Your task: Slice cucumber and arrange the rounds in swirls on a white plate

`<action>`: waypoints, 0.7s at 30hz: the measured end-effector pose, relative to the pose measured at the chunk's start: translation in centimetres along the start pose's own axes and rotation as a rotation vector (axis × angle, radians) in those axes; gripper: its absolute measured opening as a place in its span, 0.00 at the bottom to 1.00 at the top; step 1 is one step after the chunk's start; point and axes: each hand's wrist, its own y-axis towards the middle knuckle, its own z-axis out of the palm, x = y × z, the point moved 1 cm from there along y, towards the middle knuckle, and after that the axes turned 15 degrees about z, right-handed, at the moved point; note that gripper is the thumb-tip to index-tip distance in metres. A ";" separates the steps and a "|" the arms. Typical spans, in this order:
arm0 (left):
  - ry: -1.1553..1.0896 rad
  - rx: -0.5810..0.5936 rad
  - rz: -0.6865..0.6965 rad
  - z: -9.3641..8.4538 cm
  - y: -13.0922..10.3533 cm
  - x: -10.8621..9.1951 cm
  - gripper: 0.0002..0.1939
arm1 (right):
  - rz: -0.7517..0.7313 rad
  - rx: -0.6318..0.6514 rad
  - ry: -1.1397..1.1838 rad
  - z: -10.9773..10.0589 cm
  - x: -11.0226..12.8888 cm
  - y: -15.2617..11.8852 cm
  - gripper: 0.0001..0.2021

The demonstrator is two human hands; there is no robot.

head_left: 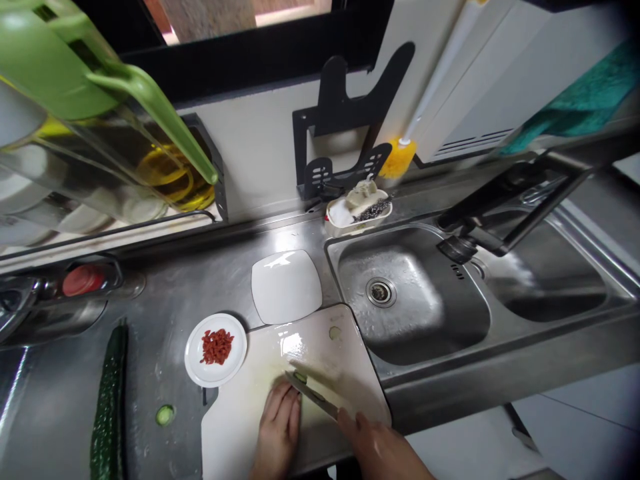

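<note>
My right hand (375,440) is closed around the handle of a kitchen knife (317,399), its blade slanting up and left over a white cutting board (235,413). Small green cucumber pieces (300,377) lie against the blade near its tip. Close beside that tip, my left hand (280,417) rests on the board with its fingers bent and pressed together; whatever is under the fingertips is hidden. A thin cucumber slice (335,333) lies at the board's upper right. To the left, a cucumber end (165,415) and a long dark green cucumber (110,400) lie on the steel counter.
A round white plate (191,363) of chopped red pieces overlaps the board's left corner. Behind the board stands a square white plate (287,287). A steel double sink (350,267) with a black faucet (460,247) is at right. An oil jug (175,180) stands upper left.
</note>
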 end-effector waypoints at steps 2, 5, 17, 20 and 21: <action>0.008 0.000 0.000 0.0 0.0 0.0 0.12 | 0.005 -0.014 0.012 0.0 0.0 0.0 0.25; 0.009 0.003 0.009 -0.1 0.1 0.0 0.12 | 0.012 -0.021 0.026 0.1 0.0 0.0 0.25; 0.017 -0.024 0.040 0.2 0.1 0.1 0.12 | 0.013 0.087 -0.057 -1.2 0.8 1.1 0.28; 0.011 -0.020 0.030 0.2 0.1 0.1 0.12 | 0.027 0.116 -0.061 -1.7 1.0 1.4 0.26; 0.013 -0.023 0.030 0.2 0.1 0.1 0.12 | 0.032 0.131 -0.058 -1.8 1.1 1.5 0.25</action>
